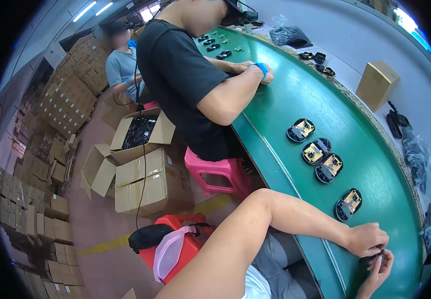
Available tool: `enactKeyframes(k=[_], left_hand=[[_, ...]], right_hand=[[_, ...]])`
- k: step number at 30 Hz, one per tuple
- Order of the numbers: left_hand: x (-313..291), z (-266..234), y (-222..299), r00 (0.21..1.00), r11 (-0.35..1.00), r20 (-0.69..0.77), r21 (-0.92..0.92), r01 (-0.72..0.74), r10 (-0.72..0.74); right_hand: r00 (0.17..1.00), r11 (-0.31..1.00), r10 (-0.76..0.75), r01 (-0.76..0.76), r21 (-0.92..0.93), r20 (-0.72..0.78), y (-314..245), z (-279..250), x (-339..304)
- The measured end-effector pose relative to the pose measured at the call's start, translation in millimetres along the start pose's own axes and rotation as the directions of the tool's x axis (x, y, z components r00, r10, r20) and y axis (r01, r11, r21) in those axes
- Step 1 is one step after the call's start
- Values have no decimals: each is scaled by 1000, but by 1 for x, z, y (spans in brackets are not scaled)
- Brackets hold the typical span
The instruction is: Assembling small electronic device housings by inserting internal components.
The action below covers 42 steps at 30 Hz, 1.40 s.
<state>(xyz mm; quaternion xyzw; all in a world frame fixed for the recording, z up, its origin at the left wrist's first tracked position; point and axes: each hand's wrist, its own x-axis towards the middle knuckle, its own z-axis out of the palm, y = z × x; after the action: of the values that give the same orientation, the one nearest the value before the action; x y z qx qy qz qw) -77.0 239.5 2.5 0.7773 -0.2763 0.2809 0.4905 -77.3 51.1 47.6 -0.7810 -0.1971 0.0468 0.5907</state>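
Left fingers (383,239) bent beside right fingers (388,258)

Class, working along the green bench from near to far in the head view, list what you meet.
Wearer's hands, nearest open black device, close pair of devices, farther lone device, co-worker's blue wristband, cluster of small parts.

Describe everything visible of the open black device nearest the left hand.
The open black device is a rounded, oblong shell that looks like plastic. Inside show a tan board and darker parts, too small to make out. It lies open side up on the green tabletop, its length slanting toward the picture's upper right. Only the tabletop touches it; the left hand is apart.
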Motion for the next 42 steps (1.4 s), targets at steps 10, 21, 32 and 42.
enactKeyframes(k=[10, 21, 32, 42], left_hand=[[2, -2, -1, 1000, 1000, 9, 0, -20, 20], [-1, -7, -1, 1000, 1000, -3, -16, -9, 9], [4, -10, -4, 1000, 999, -3, -29, -30, 30], [4, -24, -7, 994, 992, -8, 72, -105, 106]], right_hand=[[999, 999, -48, 48, 7, 13, 36, -7, 10], [998, 999, -51, 50, 4, 27, 32, 0, 10], [1000, 995, 24, -22, -97, 20, -8, 5, 5], [998, 996, 17, -11, -91, 67, -9, 16, 8]])
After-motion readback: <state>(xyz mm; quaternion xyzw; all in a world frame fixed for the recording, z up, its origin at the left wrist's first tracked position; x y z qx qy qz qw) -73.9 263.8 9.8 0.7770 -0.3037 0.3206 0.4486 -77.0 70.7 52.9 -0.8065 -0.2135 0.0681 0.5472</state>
